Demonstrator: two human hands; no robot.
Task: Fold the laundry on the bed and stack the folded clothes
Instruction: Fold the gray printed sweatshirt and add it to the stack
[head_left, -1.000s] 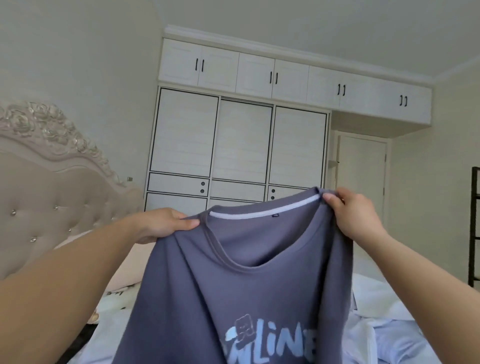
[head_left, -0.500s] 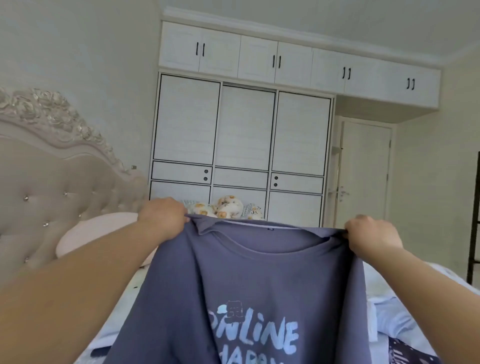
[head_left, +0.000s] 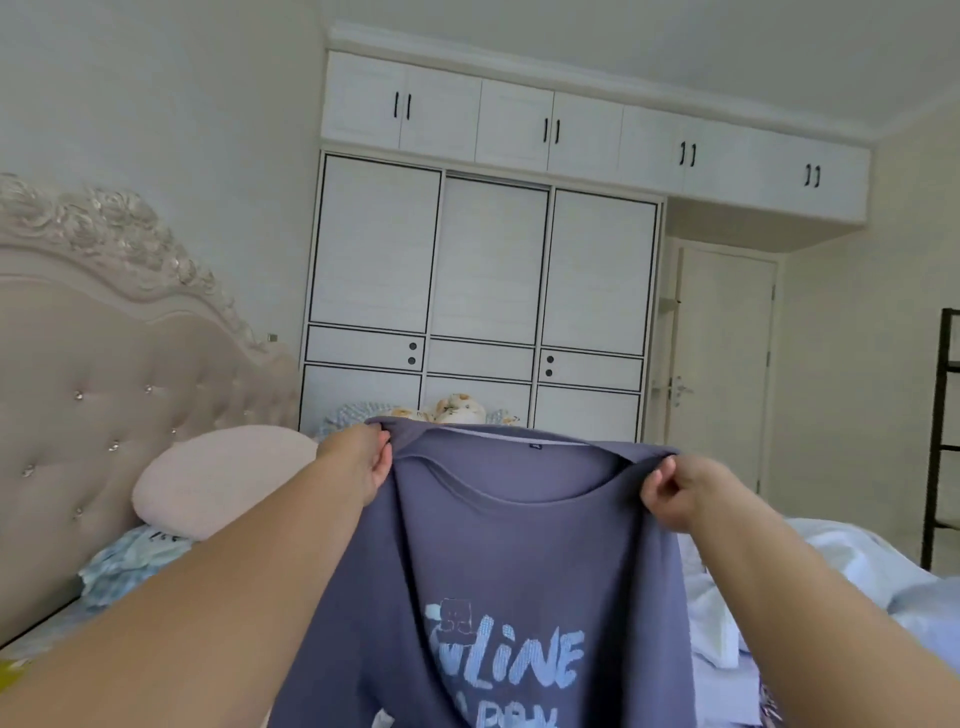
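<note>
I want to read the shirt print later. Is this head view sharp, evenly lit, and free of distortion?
Head view: soft daylight, no glare; the shirt print is slightly soft, its lower lines cut off by the frame; wide-angle bending curves the wardrobe and enlarges the forearms.

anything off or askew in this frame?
Nothing damaged. The purple T-shirt hangs slightly tilted: the left hand grips its shoulder higher than the right hand. Loose white laundry lies unfolded on the bed, expected mid-task.
</note>
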